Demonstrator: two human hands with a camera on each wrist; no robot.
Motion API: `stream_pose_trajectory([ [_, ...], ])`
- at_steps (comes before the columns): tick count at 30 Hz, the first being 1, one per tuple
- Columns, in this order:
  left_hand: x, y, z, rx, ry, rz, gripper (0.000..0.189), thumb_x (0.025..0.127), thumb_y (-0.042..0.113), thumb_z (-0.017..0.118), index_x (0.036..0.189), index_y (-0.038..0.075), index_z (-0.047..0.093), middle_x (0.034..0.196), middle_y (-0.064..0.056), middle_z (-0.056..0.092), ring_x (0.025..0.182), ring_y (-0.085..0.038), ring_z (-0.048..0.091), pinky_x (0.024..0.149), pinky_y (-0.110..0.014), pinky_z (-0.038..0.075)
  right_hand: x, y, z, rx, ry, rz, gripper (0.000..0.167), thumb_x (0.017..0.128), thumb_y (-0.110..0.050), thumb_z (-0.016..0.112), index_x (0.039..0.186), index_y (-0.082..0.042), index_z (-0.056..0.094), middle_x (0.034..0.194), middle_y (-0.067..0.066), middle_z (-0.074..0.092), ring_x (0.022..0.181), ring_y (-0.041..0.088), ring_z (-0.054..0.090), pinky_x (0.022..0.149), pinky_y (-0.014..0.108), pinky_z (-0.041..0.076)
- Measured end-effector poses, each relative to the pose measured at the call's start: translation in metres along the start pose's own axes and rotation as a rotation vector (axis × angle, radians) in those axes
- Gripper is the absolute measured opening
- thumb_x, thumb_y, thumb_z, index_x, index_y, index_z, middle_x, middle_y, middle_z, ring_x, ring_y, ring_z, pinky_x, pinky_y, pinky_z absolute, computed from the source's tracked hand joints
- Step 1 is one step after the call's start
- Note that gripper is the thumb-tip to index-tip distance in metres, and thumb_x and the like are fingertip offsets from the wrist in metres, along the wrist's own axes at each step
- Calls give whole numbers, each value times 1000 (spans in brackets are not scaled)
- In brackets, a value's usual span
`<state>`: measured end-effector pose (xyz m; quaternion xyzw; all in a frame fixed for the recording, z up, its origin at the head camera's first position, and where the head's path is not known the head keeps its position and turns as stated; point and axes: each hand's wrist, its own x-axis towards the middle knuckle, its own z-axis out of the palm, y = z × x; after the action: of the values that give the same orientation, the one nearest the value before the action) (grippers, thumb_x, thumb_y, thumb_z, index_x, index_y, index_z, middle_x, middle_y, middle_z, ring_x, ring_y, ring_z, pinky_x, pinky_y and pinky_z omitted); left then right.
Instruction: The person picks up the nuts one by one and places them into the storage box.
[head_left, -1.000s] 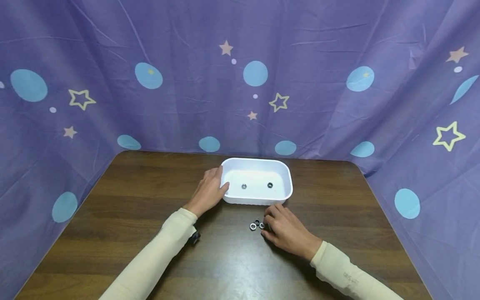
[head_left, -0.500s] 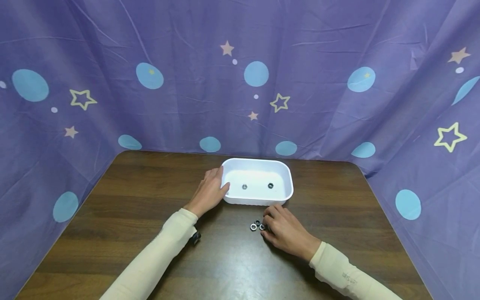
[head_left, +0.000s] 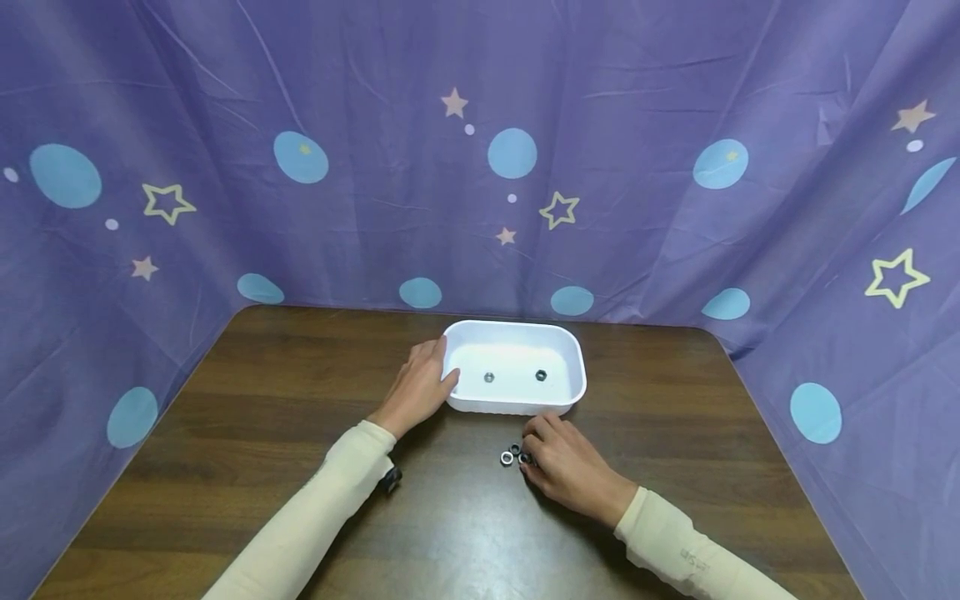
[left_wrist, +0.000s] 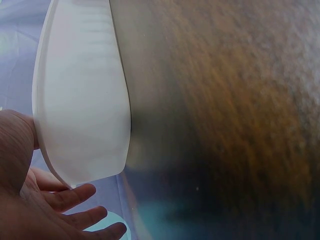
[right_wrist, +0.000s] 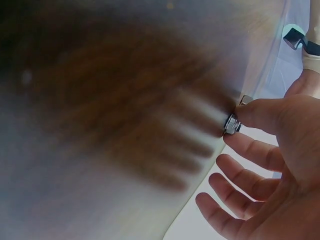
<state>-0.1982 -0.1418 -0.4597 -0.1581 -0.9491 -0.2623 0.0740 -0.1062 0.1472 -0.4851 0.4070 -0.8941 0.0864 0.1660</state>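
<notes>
In the head view a white plastic tray (head_left: 517,408) stands at the back middle of the table, with a silver nut (head_left: 489,377) and a darker nut (head_left: 541,376) inside. My left hand (head_left: 417,387) holds its left end, thumb over the rim, fingers outside. In front of the tray, my right hand (head_left: 576,467) reaches to a small cluster: a silver-rimmed nut (head_left: 507,458), a black nut (head_left: 515,448) and another nut (head_left: 525,458). In the right wrist view, thumb and index finger pinch a metal nut (right_wrist: 232,124) at the tabletop; the other fingers are loosely bent.
The brown wooden table (head_left: 450,533) has a purple patterned curtain (head_left: 360,167) behind it and along both sides. A small black device (head_left: 390,478) is strapped at the left wrist. The tray's back edge lies close to the table's far edge.
My right hand has shifted slightly left, its thumb and index finger now around the nearest nut. The left hand and the tray stay in place.
</notes>
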Motion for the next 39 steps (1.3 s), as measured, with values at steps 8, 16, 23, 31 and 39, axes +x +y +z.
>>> stream_pose_trajectory([
  [8, 0, -6, 5, -35, 39, 24, 75, 108, 25, 67, 162, -17, 37, 158, -34, 51, 150, -49, 45, 121, -64, 42, -3, 0, -1, 4, 17, -7, 15, 88, -21, 90, 95, -14, 78, 114, 3, 69, 105, 22, 61, 85, 40, 58],
  [16, 4, -11, 9, -26, 23, 21, 75, 108, 25, 67, 162, -17, 36, 160, -33, 50, 152, -48, 44, 123, -62, 40, -6, 1, -4, 24, 48, -23, 18, 86, -20, 92, 93, -12, 77, 114, 5, 69, 106, 22, 61, 84, 40, 58],
  [23, -1, 1, 0, -4, 9, 0, 74, 108, 22, 68, 162, -18, 35, 159, -33, 50, 151, -48, 45, 123, -61, 40, -5, 0, -10, 28, 40, -22, 16, 87, -20, 91, 93, -14, 77, 117, 5, 70, 109, 22, 62, 86, 40, 58],
  [31, 0, 0, 1, -16, 1, -14, 75, 109, 24, 67, 163, -16, 35, 161, -32, 50, 152, -48, 43, 125, -61, 39, -2, 0, -20, 59, 61, -23, 18, 86, -18, 93, 95, -12, 78, 117, 5, 69, 108, 23, 63, 92, 41, 59],
  [39, -1, 2, 0, -27, -10, -23, 76, 109, 25, 67, 164, -15, 34, 162, -32, 49, 153, -47, 42, 126, -59, 38, 1, 3, -31, 72, 104, -3, 18, 84, -17, 93, 93, -12, 78, 118, 8, 71, 107, 23, 64, 90, 42, 58],
])
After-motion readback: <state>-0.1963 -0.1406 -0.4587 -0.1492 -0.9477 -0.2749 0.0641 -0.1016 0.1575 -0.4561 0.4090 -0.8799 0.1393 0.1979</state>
